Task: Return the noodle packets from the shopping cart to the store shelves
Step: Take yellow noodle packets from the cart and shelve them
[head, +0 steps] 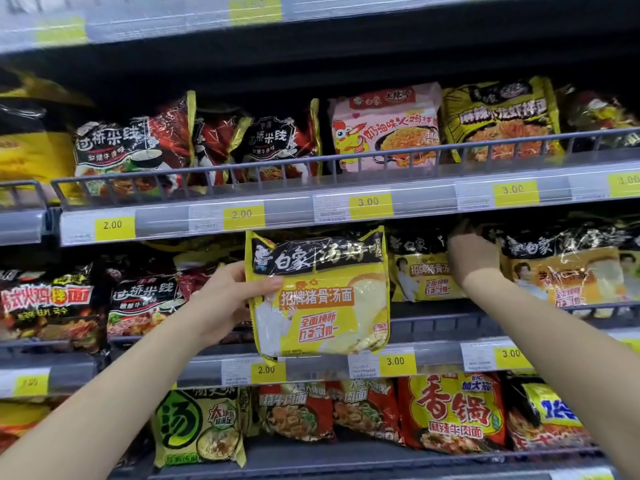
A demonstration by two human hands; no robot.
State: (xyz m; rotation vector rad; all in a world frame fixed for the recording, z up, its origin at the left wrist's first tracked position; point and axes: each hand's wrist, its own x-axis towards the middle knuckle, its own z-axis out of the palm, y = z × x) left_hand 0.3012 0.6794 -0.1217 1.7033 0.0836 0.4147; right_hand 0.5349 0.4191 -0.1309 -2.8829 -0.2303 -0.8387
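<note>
The left hand (pixel 221 299) holds a yellow noodle packet (pixel 318 296) up in front of the middle shelf (pixel 433 355), thumb on its front and fingers behind, likely to match it with the same kind beside it. To the right, the right hand (pixel 472 256) reaches between 2 matching packets (pixel 424 271), probably to make room. I cannot tell if this grip holds anything.

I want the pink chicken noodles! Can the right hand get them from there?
Probably yes. The right hand is empty-looking, one shelf below the pink packet. Only a low wire rail fronts it, with open space above.
</note>
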